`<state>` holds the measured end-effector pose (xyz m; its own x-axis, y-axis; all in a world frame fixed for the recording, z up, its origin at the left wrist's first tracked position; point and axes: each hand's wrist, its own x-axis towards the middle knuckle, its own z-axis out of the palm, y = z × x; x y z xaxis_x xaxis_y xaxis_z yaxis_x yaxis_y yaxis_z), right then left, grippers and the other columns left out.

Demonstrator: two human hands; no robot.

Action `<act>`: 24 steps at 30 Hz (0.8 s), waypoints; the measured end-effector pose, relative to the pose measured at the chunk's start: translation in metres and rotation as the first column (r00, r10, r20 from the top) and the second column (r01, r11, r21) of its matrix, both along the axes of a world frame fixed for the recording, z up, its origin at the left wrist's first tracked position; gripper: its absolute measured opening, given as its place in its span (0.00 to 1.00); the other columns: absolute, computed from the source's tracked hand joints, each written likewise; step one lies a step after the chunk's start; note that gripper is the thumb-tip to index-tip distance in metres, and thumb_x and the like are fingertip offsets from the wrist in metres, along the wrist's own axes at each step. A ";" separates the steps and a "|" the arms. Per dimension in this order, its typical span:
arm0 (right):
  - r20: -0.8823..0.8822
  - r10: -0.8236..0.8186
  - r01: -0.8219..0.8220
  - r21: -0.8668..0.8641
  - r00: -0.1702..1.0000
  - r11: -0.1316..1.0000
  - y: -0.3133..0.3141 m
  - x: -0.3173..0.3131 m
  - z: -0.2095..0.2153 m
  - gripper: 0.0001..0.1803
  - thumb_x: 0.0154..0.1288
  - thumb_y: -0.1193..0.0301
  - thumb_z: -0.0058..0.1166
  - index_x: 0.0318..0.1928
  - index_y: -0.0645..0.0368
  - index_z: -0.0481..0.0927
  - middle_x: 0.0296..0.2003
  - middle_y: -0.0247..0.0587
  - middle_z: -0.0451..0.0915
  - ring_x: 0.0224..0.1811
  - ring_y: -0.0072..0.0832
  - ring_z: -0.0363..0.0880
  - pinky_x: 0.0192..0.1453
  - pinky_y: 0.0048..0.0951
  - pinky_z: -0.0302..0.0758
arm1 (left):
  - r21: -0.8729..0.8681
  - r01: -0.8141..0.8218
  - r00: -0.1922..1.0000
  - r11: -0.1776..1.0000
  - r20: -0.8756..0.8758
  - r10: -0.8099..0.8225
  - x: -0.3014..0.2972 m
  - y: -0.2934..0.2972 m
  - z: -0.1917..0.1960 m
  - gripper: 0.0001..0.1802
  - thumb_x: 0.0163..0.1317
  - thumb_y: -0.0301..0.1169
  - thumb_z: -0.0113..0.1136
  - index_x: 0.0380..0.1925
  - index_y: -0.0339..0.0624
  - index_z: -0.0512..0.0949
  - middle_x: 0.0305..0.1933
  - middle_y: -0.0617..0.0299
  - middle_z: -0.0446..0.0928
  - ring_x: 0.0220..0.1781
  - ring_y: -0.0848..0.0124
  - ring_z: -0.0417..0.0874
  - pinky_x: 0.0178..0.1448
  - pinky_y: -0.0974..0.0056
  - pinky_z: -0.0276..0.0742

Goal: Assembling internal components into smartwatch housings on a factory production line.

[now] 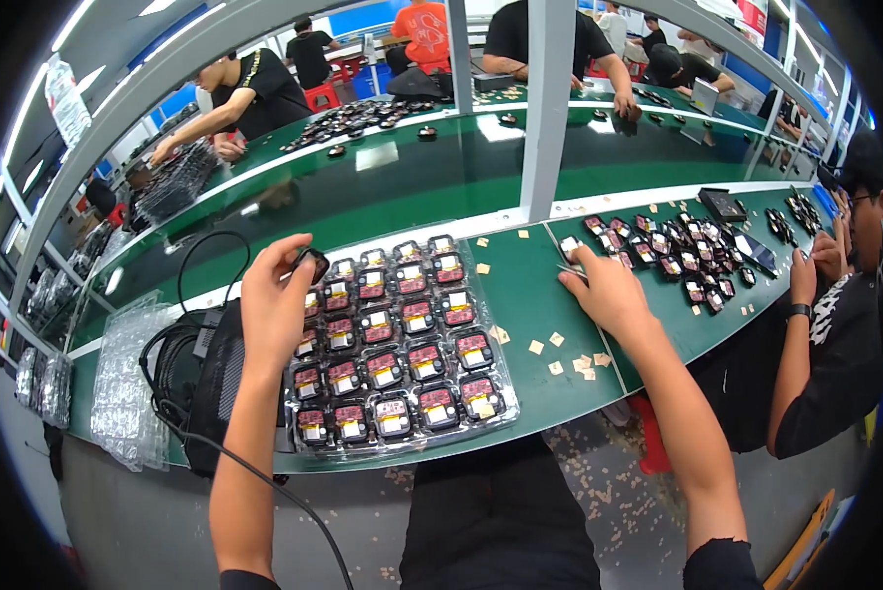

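My left hand (pixel 276 300) is closed on a small black electronic module (pixel 316 264), held over the far left corner of a clear plastic blister tray (pixel 508 405). Rows of square black modules (pixel 383 369) sit in the tray's pockets, their pink, white and yellow insides facing up. Right of the tray, my right hand (pixel 609 293) has thumb and forefinger bent together around a thin pale sliver I cannot make out. At the forefinger's tip is another module (pixel 567 243) with a white patch, resting by the bench's far edge.
A heap of loose modules (pixel 692 246) lies to the right, near a co-worker's hands (pixel 829 254). Small beige squares (pixel 557 368) are scattered on the green bench. Stacked empty trays (pixel 127 383), a black mesh case (pixel 220 393) and cables stand left. A metal post (pixel 542 118) rises beyond.
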<state>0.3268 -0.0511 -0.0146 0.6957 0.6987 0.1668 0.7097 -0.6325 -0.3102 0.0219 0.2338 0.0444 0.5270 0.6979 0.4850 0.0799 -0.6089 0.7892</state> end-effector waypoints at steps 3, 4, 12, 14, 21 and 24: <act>0.080 -0.037 0.037 -0.001 0.996 0.999 -0.010 -0.025 0.008 0.20 0.72 0.54 0.59 0.54 0.54 0.79 0.46 0.51 0.81 0.43 0.53 0.86 0.48 0.52 0.81 | 0.102 -0.052 0.991 0.993 -0.114 0.064 0.008 0.036 -0.005 0.15 0.66 0.19 0.63 0.52 0.36 0.84 0.39 0.60 0.81 0.41 0.72 0.82 0.50 0.65 0.80; 0.087 -0.060 0.060 -0.004 0.994 0.998 -0.014 -0.032 0.008 0.19 0.72 0.55 0.60 0.52 0.54 0.79 0.46 0.50 0.78 0.42 0.53 0.86 0.46 0.51 0.81 | 0.190 -0.084 0.979 0.978 -0.167 0.116 0.010 0.044 -0.006 0.15 0.64 0.19 0.63 0.52 0.36 0.84 0.39 0.56 0.83 0.41 0.67 0.84 0.51 0.62 0.81; 0.116 -0.018 0.009 0.075 0.993 0.997 -0.045 -0.050 0.000 0.17 0.69 0.56 0.64 0.42 0.57 0.79 0.44 0.44 0.78 0.36 0.51 0.85 0.39 0.50 0.80 | 0.387 -0.108 0.875 0.916 -0.400 0.272 0.008 0.063 -0.024 0.12 0.62 0.22 0.64 0.45 0.34 0.87 0.47 0.46 0.86 0.49 0.47 0.86 0.56 0.51 0.79; 0.139 0.008 -0.020 0.079 0.990 0.997 -0.046 -0.055 0.000 0.16 0.68 0.58 0.65 0.39 0.57 0.79 0.39 0.42 0.79 0.34 0.49 0.85 0.36 0.49 0.79 | 0.467 -0.049 0.886 0.883 -0.387 0.254 0.003 0.065 -0.032 0.10 0.63 0.23 0.63 0.42 0.33 0.88 0.47 0.46 0.85 0.51 0.46 0.85 0.58 0.52 0.79; 0.002 0.238 -0.207 0.502 0.971 0.840 -0.052 -0.089 0.013 0.16 0.56 0.71 0.75 0.38 0.58 0.78 0.39 0.43 0.85 0.36 0.42 0.87 0.40 0.40 0.83 | 0.566 -0.015 0.956 0.824 -0.233 0.178 0.008 -0.010 -0.009 0.15 0.65 0.23 0.64 0.52 0.37 0.84 0.61 0.46 0.78 0.57 0.48 0.83 0.61 0.52 0.79; 0.094 0.385 -0.359 0.612 0.918 0.705 -0.060 -0.116 0.024 0.24 0.50 0.64 0.81 0.39 0.58 0.78 0.43 0.45 0.87 0.39 0.39 0.89 0.40 0.34 0.86 | 0.475 0.227 0.969 0.850 -0.196 -0.149 0.007 -0.078 -0.004 0.16 0.60 0.24 0.71 0.49 0.38 0.85 0.57 0.48 0.81 0.58 0.50 0.83 0.61 0.54 0.80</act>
